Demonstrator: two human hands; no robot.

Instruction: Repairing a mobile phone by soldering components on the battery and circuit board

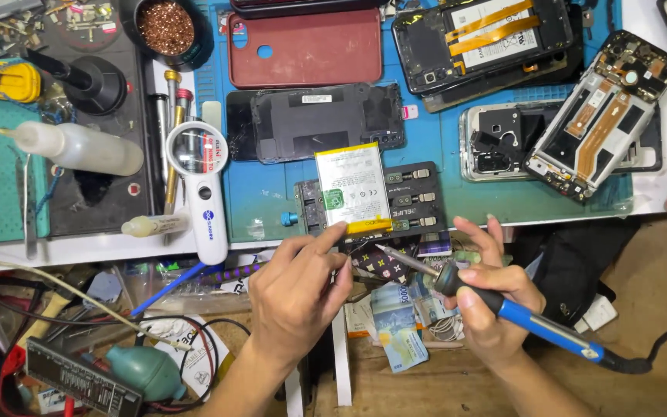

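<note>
Cluttered repair bench lay below. Right hand (492, 297) gripped a blue-handled soldering iron (503, 305), tip aimed left; left hand (299, 289) pinched the lower edge of a white, yellow-banded phone battery (353, 188) resting on a dark fixture (418, 205). Steady wrists and brief, light tip contact would have served best.

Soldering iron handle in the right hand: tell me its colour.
Blue, with a black grip, on the soldering iron in the right hand; head view.
</note>
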